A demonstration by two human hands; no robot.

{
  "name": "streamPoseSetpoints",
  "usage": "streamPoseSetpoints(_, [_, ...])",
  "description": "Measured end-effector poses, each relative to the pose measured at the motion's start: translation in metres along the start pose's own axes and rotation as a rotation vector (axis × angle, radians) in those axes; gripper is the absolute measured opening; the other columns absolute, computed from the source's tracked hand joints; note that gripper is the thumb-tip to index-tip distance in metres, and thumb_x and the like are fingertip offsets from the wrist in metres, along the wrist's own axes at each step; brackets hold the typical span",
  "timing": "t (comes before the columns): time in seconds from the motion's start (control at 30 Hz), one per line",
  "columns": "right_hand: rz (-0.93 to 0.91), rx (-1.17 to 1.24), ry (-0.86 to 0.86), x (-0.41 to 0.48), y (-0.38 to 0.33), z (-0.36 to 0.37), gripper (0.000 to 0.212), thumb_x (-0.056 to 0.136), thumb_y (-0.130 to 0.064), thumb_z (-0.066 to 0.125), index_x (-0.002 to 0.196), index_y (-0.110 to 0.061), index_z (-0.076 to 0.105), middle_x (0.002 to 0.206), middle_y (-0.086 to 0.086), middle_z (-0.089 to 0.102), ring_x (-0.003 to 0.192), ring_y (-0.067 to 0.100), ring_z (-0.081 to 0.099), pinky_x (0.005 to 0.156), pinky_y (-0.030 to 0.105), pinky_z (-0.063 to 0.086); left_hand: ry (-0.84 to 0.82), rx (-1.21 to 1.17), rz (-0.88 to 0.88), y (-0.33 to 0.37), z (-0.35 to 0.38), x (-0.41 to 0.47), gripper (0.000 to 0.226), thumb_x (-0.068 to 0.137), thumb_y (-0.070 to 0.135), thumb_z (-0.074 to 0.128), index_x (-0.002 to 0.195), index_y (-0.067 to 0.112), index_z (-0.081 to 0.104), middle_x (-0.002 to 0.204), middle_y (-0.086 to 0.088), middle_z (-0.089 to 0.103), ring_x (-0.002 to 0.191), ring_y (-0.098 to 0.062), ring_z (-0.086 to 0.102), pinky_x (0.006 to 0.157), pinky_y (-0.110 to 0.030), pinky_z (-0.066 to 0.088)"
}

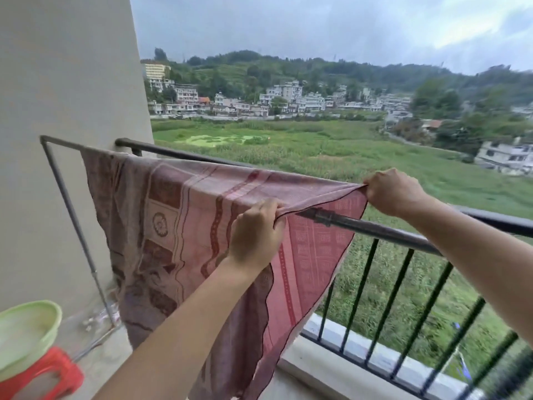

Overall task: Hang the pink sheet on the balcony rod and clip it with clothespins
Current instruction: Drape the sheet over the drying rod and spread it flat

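Pink sheet (184, 226) draped over rod (383, 229).
Left hand (255, 235) and right hand (393, 192) pinch its hem, stretched between them.

Soft overcast daylight, bright enough, coming in from the open side at 12–3 o'clock. The grey cloudy sky (288, 30) is lightest twd 2 o'clock, w/ no glare. No hard shadows; the plain beige plaster wall (72, 82) at 9–10 o'clock is evenly lit, a bit duller. The pink patterned woven sheet (173, 212) glows where light passes thru near centre. Wide-angle bend: the black metal balcony railing (501, 220) curves, and its bars smear w/ blur at 4–5 o'clock. The pale green plastic basin (26, 327) at 8 o'clock is soft.
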State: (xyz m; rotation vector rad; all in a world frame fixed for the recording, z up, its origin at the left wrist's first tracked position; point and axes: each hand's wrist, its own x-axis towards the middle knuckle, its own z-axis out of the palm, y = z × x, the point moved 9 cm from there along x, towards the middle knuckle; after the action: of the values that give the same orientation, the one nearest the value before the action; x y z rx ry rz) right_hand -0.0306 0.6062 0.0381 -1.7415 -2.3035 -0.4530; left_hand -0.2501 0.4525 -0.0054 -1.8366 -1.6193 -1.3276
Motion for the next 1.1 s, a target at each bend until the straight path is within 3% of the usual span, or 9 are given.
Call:
streamPoseSetpoints(0.13, [-0.053, 0.048, 0.110, -0.025, 0.027, -0.017, 0.026, 0.100, -0.031, 0.049, 0.094, -0.013, 0.066, 0.081, 0.012, 0.065, 0.071, 0.032, 0.062, 0.063, 0.038, 0.051, 0.089, 0.021, -0.029, 0.045, -0.014, 0.005, 0.011, 0.081, 0.017, 0.072, 0.092, 0.016, 0.070, 0.076, 0.001, 0.074, 0.069, -0.023, 0.070, 0.058, -0.024, 0.047])
streamPoseSetpoints(0.23, [-0.110, 0.172, 0.339, -0.048, 0.057, -0.046, 0.023, 0.100, -0.027, 0.050, 0.093, -0.008, 0.063, 0.078, 0.017, 0.066, 0.063, 0.033, 0.059, 0.059, 0.037, 0.046, 0.246, -0.031, -0.013, 0.091, -0.032, 0.002, 0.010, 0.081, 0.014, 0.074, 0.089, 0.014, 0.068, 0.061, 0.018, 0.057, 0.057, 0.004, 0.057, 0.058, -0.010, 0.041])
streamPoseSetpoints(0.37, [-0.097, 0.440, 0.665, -0.085, 0.128, -0.086, 0.026, 0.102, -0.024, 0.041, 0.099, -0.006, 0.060, 0.081, 0.020, 0.067, 0.064, 0.034, 0.061, 0.057, 0.032, 0.035, 0.459, -0.159, 0.102, 0.173, -0.033, -0.014, 0.005, 0.084, 0.011, 0.067, 0.088, 0.013, 0.063, 0.053, 0.022, 0.032, 0.050, 0.006, 0.041, 0.061, -0.019, 0.043])
streamPoseSetpoints(0.43, [-0.084, 0.389, 0.433, -0.079, 0.164, -0.073, 0.027, 0.103, -0.028, 0.043, 0.096, -0.011, 0.063, 0.077, 0.010, 0.065, 0.060, 0.027, 0.057, 0.055, 0.029, 0.038, 0.402, -0.151, 0.048, 0.206, -0.006, -0.019, 0.005, 0.084, 0.010, 0.067, 0.083, 0.011, 0.063, 0.052, 0.022, 0.035, 0.050, 0.005, 0.046, 0.055, -0.007, 0.034])
streamPoseSetpoints(0.53, [-0.109, 0.239, -0.248, -0.096, 0.217, -0.008, 0.023, 0.103, -0.021, 0.048, 0.107, -0.023, 0.071, 0.073, 0.001, 0.068, 0.059, 0.015, 0.061, 0.050, 0.023, 0.044, -0.102, -0.139, -0.234, 0.227, 0.086, -0.047, 0.010, 0.086, 0.013, 0.066, 0.078, 0.008, 0.062, 0.057, 0.007, 0.055, 0.060, -0.015, 0.060, 0.055, -0.030, 0.045])
streamPoseSetpoints(0.6, [-0.115, 0.146, -0.300, -0.116, 0.255, 0.006, 0.024, 0.102, -0.021, 0.050, 0.110, -0.029, 0.072, 0.069, -0.004, 0.067, 0.059, 0.011, 0.062, 0.046, 0.019, 0.040, -0.247, -0.114, -0.256, 0.249, 0.120, -0.074, 0.014, 0.088, 0.017, 0.067, 0.076, 0.012, 0.060, 0.056, 0.008, 0.055, 0.056, -0.008, 0.056, 0.054, -0.029, 0.038])
streamPoseSetpoints(0.73, [-0.033, 0.107, -0.100, -0.140, 0.324, -0.008, 0.027, 0.100, -0.025, 0.050, 0.110, -0.035, 0.072, 0.073, -0.007, 0.063, 0.071, 0.021, 0.060, 0.053, 0.023, 0.037, -0.172, -0.213, -0.086, 0.329, 0.128, -0.070, 0.019, 0.093, 0.027, 0.065, 0.081, 0.015, 0.058, 0.053, 0.014, 0.050, 0.048, -0.004, 0.048, 0.046, -0.017, 0.029])
streamPoseSetpoints(0.93, [-0.031, 0.329, 0.607, -0.196, 0.393, -0.091, 0.031, 0.097, -0.029, 0.048, 0.120, -0.028, 0.068, 0.097, 0.013, 0.075, 0.080, 0.035, 0.069, 0.062, 0.029, 0.042, 0.006, -0.484, 0.234, 0.462, 0.105, -0.055, 0.012, 0.098, 0.017, 0.057, 0.090, 0.009, 0.057, 0.066, 0.011, 0.056, 0.045, -0.006, 0.046, 0.042, -0.017, 0.032])
streamPoseSetpoints(1.1, [0.195, 0.056, -0.145, -0.242, 0.456, -0.031, 0.030, 0.099, -0.038, 0.051, 0.124, -0.042, 0.067, 0.113, 0.006, 0.069, 0.088, 0.029, 0.062, 0.072, 0.032, 0.053, -0.250, -0.619, 0.134, 0.495, 0.153, -0.089, 0.016, 0.092, 0.024, 0.064, 0.079, 0.017, 0.058, 0.056, 0.011, 0.051, 0.048, -0.008, 0.046, 0.049, -0.030, 0.044])
